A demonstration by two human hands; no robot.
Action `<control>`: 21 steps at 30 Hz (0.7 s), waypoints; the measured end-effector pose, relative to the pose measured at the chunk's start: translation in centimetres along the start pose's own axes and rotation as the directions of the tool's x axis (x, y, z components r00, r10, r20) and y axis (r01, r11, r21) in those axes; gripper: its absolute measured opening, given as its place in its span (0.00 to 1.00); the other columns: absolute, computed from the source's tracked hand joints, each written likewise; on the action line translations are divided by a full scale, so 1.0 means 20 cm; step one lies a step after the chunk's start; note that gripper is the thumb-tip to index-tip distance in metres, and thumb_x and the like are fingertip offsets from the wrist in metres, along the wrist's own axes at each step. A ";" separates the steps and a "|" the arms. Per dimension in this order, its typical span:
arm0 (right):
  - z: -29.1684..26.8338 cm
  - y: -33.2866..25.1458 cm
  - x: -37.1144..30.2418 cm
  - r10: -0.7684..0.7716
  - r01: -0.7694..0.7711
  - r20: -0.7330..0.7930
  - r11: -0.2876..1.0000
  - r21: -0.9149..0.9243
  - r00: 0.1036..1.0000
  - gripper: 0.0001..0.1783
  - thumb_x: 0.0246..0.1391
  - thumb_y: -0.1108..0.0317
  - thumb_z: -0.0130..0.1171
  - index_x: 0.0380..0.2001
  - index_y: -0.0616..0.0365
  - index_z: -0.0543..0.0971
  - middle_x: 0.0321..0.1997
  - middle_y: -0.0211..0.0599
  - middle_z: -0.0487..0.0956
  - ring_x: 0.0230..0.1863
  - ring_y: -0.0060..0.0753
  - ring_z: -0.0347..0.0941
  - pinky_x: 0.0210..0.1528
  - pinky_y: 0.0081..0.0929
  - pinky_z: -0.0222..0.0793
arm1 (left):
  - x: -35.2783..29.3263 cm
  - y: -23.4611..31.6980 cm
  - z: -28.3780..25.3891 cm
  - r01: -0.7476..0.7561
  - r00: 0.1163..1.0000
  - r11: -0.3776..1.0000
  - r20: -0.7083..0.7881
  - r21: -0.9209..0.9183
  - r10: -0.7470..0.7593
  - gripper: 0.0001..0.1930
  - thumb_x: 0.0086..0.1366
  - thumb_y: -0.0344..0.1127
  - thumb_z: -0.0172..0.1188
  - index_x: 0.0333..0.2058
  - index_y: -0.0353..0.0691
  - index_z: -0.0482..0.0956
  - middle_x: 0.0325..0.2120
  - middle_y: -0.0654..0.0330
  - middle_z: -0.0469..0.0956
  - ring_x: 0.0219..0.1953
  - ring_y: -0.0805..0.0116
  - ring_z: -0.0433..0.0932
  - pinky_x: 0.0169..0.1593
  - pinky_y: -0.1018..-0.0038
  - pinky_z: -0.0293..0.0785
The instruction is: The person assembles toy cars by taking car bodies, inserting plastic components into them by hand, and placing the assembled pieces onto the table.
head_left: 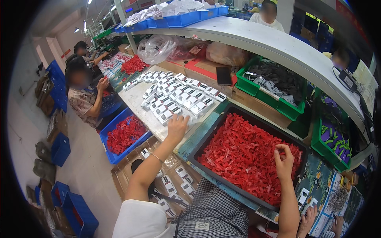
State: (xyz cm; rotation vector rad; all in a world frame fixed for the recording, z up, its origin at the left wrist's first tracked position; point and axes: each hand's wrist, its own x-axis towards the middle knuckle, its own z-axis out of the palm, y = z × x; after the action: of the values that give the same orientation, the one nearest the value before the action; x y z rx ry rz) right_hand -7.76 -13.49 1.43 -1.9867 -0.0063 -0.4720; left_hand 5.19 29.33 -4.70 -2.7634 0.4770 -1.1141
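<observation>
My left hand (178, 126) is at the near edge of a pale board (135, 95), beside rows of white toy cars (170, 97) with dark windows. Its fingers are apart, and a blurred whitish shape lies just right of the fingertips, too smeared to name. Over the right part of a black tray (194, 154), my right hand (284, 162) hovers with thumb and forefinger curved and a small gap between them. No part shows in it. Small red plastic parts (242, 146) fill the tray in a heap.
Another person's hand (308, 218) holds a white toy car (311, 204) at lower right. Green bins (295, 113) and a phone (224, 75) lie beyond the tray. A blue crate (115, 158) of red parts and a cardboard box (119, 176) of cars stand left.
</observation>
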 end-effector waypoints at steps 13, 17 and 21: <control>0.03 -0.12 -0.01 -0.134 0.202 0.230 0.931 -0.304 0.964 0.09 0.46 0.81 0.59 0.33 0.60 0.76 0.33 0.37 0.74 0.31 0.32 0.72 0.29 0.22 0.66 | 0.07 -0.58 0.27 0.413 0.839 0.781 -0.139 -0.469 -0.527 0.09 0.62 0.33 0.57 0.41 0.40 0.78 0.42 0.53 0.76 0.47 0.53 0.70 0.53 0.60 0.60; 0.01 -0.09 0.02 -0.095 0.165 0.231 0.937 -0.309 0.968 0.09 0.45 0.82 0.58 0.32 0.61 0.75 0.33 0.40 0.74 0.31 0.36 0.72 0.30 0.24 0.67 | 0.08 -1.23 0.58 0.719 0.665 0.651 -0.028 -0.243 -0.746 0.17 0.58 0.41 0.61 0.45 0.42 0.77 0.42 0.48 0.74 0.48 0.47 0.68 0.52 0.57 0.64; -0.05 -0.06 0.03 -0.010 0.059 0.136 0.929 -0.365 0.991 0.08 0.46 0.83 0.57 0.32 0.63 0.74 0.33 0.36 0.73 0.28 0.24 0.69 0.30 0.19 0.64 | 0.17 -1.38 0.81 0.843 0.515 0.536 0.346 -0.040 -0.784 0.30 0.51 0.51 0.67 0.51 0.43 0.74 0.47 0.46 0.73 0.54 0.45 0.67 0.56 0.59 0.66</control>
State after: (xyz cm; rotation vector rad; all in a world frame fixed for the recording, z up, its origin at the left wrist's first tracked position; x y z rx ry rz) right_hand -7.81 -13.93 2.97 -2.3891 -0.0384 -0.3827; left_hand 25.44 54.16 -7.76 -3.3175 -0.9529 -0.7155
